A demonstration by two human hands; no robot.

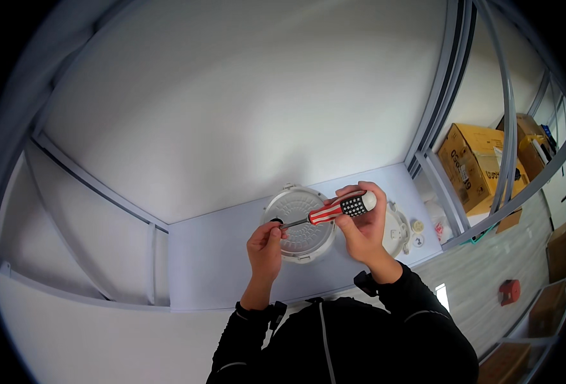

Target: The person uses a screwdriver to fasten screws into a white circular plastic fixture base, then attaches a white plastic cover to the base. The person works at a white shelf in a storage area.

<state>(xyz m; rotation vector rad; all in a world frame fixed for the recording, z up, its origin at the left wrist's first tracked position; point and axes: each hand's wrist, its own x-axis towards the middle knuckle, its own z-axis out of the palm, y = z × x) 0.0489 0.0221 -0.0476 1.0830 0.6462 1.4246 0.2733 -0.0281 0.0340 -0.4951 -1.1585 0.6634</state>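
In my right hand (366,227) is a screwdriver (337,210) with a red-and-white striped, black starred handle and a white butt end. Its metal shaft slants down to the left, to the fingers of my left hand (266,246). Those fingers are pinched together at the tip, beside a small black piece (276,221); whether they grip that piece or the shaft is hard to make out. Beneath both hands a round white lid-like part (299,246) with a patterned inner face lies on the table. A second white round part (395,233) sits behind my right hand, partly hidden.
The pale table (212,269) stands against a white panel. Two small round pieces (417,232) lie near its right end. Past a grey metal frame (449,205) are cardboard boxes (478,166), and a red stool-like object (509,292) is on the floor.
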